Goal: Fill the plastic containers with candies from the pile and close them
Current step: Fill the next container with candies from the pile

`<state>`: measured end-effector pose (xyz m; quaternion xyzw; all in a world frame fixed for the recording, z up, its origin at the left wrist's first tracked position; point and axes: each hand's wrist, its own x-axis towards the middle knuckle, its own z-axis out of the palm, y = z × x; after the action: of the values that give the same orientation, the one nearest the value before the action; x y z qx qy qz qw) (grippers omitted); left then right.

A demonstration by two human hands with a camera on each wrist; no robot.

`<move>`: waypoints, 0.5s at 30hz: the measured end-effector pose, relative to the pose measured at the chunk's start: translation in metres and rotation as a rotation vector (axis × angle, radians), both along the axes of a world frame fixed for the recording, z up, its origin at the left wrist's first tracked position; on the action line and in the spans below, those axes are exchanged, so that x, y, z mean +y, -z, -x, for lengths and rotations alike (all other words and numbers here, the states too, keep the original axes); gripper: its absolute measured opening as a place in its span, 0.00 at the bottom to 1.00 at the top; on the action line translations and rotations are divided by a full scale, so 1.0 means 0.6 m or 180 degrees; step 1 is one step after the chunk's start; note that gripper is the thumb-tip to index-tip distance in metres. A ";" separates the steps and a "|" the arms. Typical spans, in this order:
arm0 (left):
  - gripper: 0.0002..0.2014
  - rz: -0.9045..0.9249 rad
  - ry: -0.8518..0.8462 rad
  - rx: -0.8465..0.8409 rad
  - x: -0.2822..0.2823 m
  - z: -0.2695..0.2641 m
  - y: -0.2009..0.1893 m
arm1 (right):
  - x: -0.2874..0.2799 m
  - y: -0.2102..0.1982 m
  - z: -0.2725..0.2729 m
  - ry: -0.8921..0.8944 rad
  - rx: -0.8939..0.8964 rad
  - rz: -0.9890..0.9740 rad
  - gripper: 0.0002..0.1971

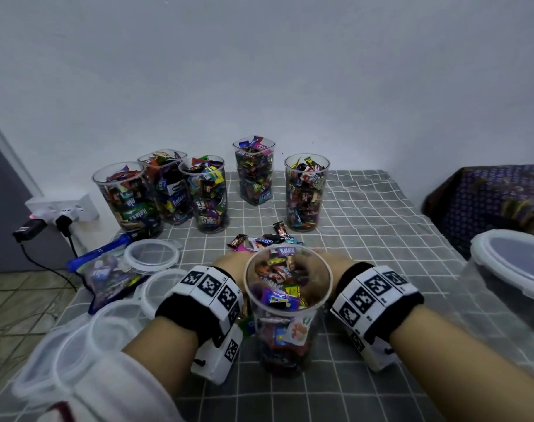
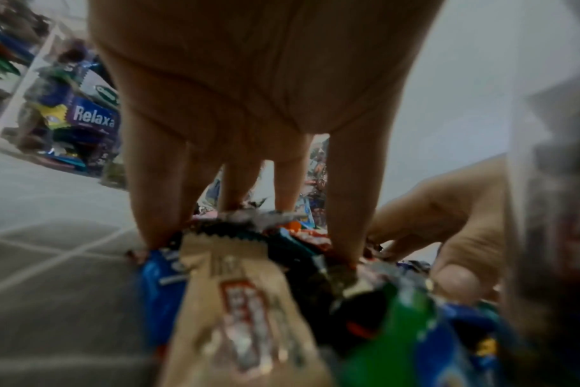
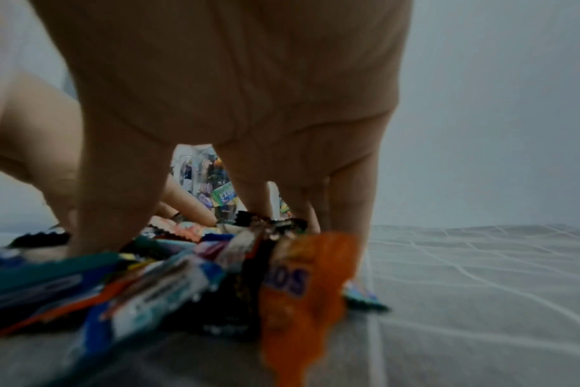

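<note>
Candies (image 1: 267,239) from the shrinking pile are being gathered behind a part-filled round container (image 1: 287,303) at the near middle of the bench (image 1: 381,226), as seen from the head view. Five more containers (image 1: 305,193), all packed and lidless, are ranged along the far edge, and clear lids (image 1: 151,254) are stacked at the left. Both wrists are seen flanking the near container, the left hand (image 1: 229,260) and right hand (image 1: 329,258) mostly hidden behind it.

From the left wrist view, the left hand's fingers (image 2: 156,209) are shown reaching down into the heap, spread and nearly straight; nothing is clasped yet.

From the right wrist view, the right hand's fingers (image 3: 116,209) are planted likewise among wrappers, an orange packet (image 3: 302,296) nearest the lens, with no grip closed.

Scooping is judged to be the step in hand. Next, the heap should be pressed between both palms, lifted over the rim and dropped in; afterwards lids must be fitted.
</note>
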<state>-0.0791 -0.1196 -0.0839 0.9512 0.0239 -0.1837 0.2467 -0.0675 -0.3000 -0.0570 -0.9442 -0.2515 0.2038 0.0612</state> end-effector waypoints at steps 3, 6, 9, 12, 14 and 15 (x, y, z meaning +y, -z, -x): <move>0.17 -0.0538 0.0072 -0.0033 0.000 0.000 -0.004 | 0.003 -0.004 0.005 0.0193 0.0007 -0.0229 0.19; 0.15 -0.0631 -0.0114 -0.0124 -0.010 0.006 -0.011 | 0.005 -0.018 0.016 0.0173 -0.0167 -0.0180 0.13; 0.13 -0.0725 -0.0206 -0.0321 -0.016 0.006 -0.015 | 0.005 -0.024 0.018 0.0091 -0.0293 -0.0105 0.12; 0.13 -0.0770 -0.0212 -0.0512 -0.018 0.011 -0.019 | 0.007 -0.025 0.019 -0.0016 -0.0361 -0.0088 0.13; 0.13 -0.0811 -0.0233 -0.0557 -0.020 0.014 -0.024 | 0.008 -0.028 0.021 -0.0016 -0.0374 -0.0085 0.13; 0.13 -0.0805 -0.0251 -0.0571 -0.020 0.015 -0.027 | 0.008 -0.028 0.021 -0.0006 -0.0363 -0.0102 0.13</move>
<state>-0.0879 -0.1319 -0.0677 0.9856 0.0621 -0.0836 0.1331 -0.0798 -0.2953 -0.0401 -0.9529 -0.2587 0.1456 0.0617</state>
